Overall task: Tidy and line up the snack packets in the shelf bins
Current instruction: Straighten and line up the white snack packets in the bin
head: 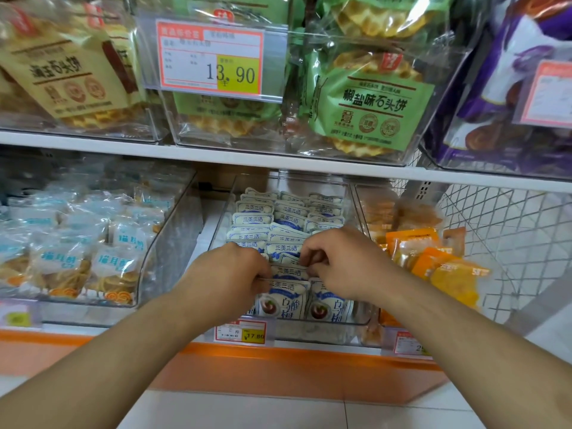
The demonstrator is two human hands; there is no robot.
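Note:
A clear plastic bin (325, 331) on the lower shelf holds several white-and-blue snack packets (257, 218) standing in rows. Both my hands are inside its front part. My left hand (230, 272) pinches the top edge of a front-row packet (284, 300). My right hand (343, 261) has its fingers curled on the top of a packet (289, 261) just behind the front row. My knuckles hide the fingertips and the exact grip points.
Left of this bin stands a clear bin of pale blue packets (71, 258); to the right one with orange packets (433, 258). A wire mesh panel (510, 230) closes the right end. The upper shelf (216, 154) carries green waffle bags (371, 103) and a 13.90 price tag (210, 58).

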